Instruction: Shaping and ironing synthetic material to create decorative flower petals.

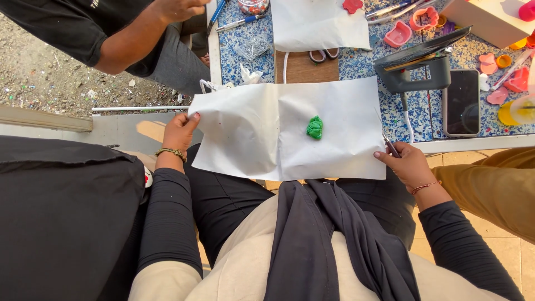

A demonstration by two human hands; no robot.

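The left hand (179, 132) pinches the left edge of a white paper sheet (251, 134) overhanging the bench's (362, 61) near edge, the right hand (409, 164) grips its right corner and a thin tool (388, 144), and a green clay lump (315, 127) rests at mid-sheet.

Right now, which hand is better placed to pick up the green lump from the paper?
Probably the left hand. It only pinches the white paper's left edge. The right hand already holds a thin tool at the right edge. The green lump lies roughly midway between them.
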